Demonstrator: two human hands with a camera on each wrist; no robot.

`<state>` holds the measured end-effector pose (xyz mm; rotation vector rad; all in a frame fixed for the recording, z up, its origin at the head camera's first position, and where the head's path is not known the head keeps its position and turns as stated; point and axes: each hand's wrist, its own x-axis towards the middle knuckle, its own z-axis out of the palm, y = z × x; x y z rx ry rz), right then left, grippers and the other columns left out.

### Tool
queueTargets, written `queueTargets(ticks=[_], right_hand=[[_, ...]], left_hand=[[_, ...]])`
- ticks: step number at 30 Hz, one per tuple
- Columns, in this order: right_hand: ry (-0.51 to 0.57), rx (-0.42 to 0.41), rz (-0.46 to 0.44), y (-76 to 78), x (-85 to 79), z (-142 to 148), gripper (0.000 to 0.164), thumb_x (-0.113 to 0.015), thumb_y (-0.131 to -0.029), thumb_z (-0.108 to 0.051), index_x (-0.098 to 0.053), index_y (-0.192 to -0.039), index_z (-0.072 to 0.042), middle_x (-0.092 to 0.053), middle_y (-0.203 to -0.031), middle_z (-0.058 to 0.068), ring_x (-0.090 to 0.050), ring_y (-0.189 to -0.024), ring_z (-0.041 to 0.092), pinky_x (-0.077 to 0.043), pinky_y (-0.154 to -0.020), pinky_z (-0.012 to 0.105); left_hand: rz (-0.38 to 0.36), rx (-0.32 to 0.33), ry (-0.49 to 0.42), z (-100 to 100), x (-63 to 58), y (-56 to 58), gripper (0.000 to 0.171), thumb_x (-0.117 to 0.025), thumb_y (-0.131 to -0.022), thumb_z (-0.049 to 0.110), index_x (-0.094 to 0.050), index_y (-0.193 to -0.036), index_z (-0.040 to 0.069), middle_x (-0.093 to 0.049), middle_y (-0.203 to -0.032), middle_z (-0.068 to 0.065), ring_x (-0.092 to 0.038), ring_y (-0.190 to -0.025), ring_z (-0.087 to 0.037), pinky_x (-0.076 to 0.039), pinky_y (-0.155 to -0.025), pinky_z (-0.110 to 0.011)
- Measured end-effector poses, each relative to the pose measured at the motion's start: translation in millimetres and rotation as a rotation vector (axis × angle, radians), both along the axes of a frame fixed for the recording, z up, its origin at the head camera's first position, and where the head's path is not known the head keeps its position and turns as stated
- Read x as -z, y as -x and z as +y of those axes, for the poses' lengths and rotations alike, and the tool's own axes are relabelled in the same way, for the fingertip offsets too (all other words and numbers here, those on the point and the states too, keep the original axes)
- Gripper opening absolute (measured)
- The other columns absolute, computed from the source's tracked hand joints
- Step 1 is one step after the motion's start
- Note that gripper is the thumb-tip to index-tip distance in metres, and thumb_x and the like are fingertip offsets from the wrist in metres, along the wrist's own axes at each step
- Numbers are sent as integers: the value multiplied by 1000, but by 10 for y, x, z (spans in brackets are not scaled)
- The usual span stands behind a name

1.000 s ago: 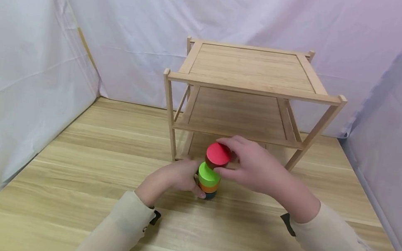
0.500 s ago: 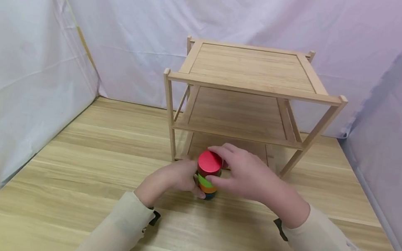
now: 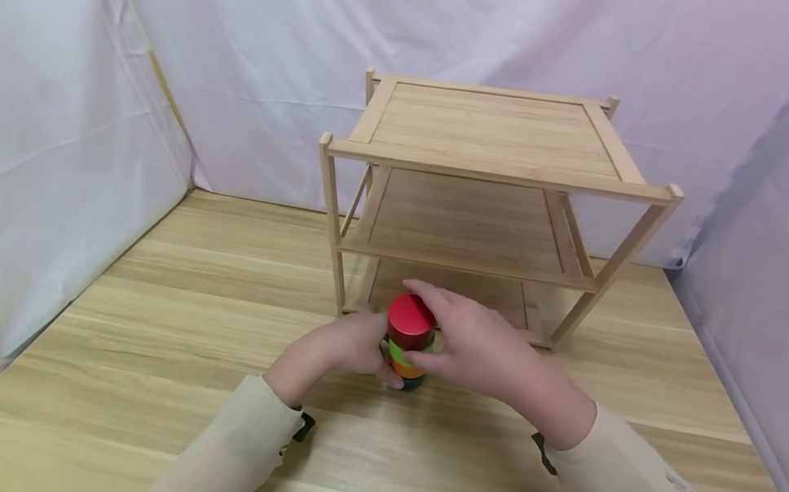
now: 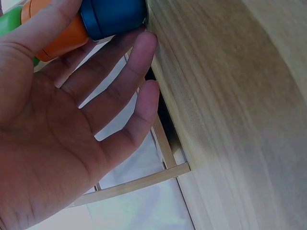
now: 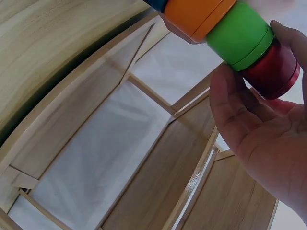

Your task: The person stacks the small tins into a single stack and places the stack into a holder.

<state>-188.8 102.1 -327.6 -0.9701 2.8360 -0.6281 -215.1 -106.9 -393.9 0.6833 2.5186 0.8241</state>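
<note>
A stack of small round lidded tins stands upright on the table, close in front of the rack. From the bottom up come a dark blue tin (image 4: 115, 19), an orange tin (image 4: 69, 36), a green tin (image 5: 240, 36) and a glossy red tin (image 3: 409, 318). My left hand (image 3: 351, 343) holds the lower stack from the left, thumb across the orange tin and other fingers spread behind. From the right, my right hand (image 3: 481, 347) grips the red tin on top between thumb and fingers, fingertips reaching the green tin. Its palm faces the stack in the right wrist view.
A light wooden rack with three shelves (image 3: 498, 127) stands just behind the stack. The wood-grain table (image 3: 128, 369) spreads around it. White cloth (image 3: 277, 59) hangs at the back and both sides.
My right hand has brought the red tin left and down from above the green tin until it sits on top, straight in line with the stack. My left hand has stayed in place.
</note>
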Motion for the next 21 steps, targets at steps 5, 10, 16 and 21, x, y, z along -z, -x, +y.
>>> queueTargets(ticks=[5, 10, 16, 21], right_hand=[[-6, 5, 9, -4, -1, 24, 88, -87, -88, -31, -41, -162, -15, -68, -141, 7, -71, -115, 19, -63, -89, 38], [-14, 14, 5, -9, -7, 41, 88, -87, -89, -31, -41, -162, -15, -67, -141, 8, -71, -115, 20, -64, -88, 38], [3, 19, -23, -5, 15, 51, 87, -87, -90, -31, -41, -162, -14, -65, -144, 8, -71, -118, 21, -63, -93, 41], [25, 29, -47, 4, 55, 77, 90, -88, -89, -36, -41, -162, -15, -63, -147, 7, -70, -123, 21, -62, -98, 43]], left_hand=[[-13, -5, -5, 11, -2, 2, 61, -95, -82, 24, -62, -133, 19, -74, -127, 1, -70, -119, -21, -54, -109, -46], [-12, -10, -8, 17, 3, 7, 61, -95, -82, 24, -63, -133, 19, -74, -129, 1, -70, -122, -22, -54, -110, -46], [-21, -9, -22, 20, -4, 2, 63, -95, -82, 22, -62, -135, 17, -74, -131, -1, -69, -124, -24, -54, -111, -47], [-11, -13, -15, 20, -13, -10, 64, -95, -81, 22, -61, -136, 17, -73, -132, -2, -69, -124, -24, -54, -110, -47]])
